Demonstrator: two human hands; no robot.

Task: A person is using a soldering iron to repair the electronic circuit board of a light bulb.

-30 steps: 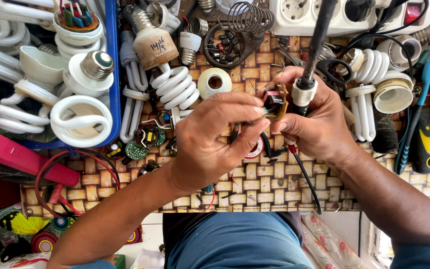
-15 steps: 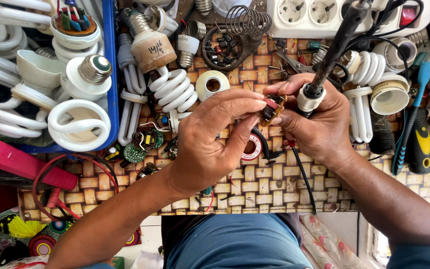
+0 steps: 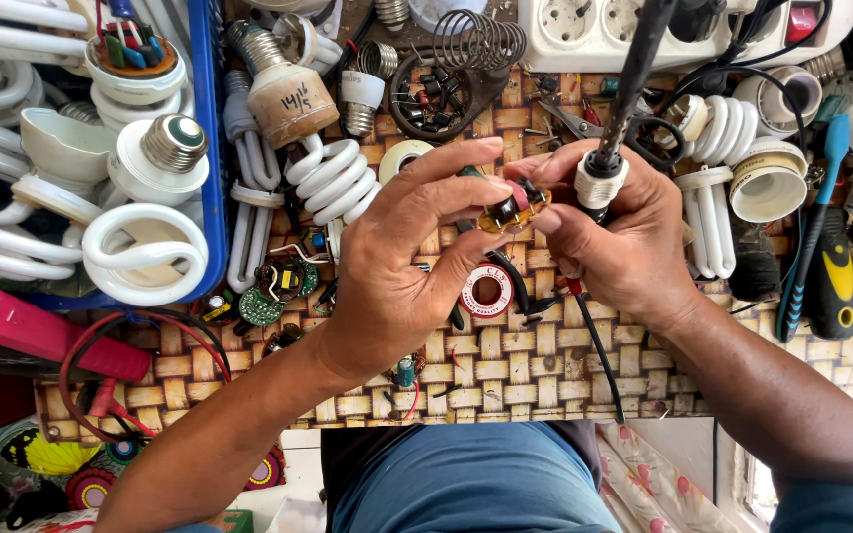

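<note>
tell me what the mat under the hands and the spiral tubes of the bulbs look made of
Mat: likely woven bamboo or rattan strips, tan with a basket-weave pattern and slight sheen. Spiral bulb tubes: apparently frosted white glass, smooth and glossy, though plastic cannot be ruled out.

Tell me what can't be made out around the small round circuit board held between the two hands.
Head view only:
- Small round circuit board: underside hidden by left hand fingers.
- Black-handled soldering iron: tip hidden behind right hand; top cut off by the frame edge.
- Board's parts: too small to identify.
</note>
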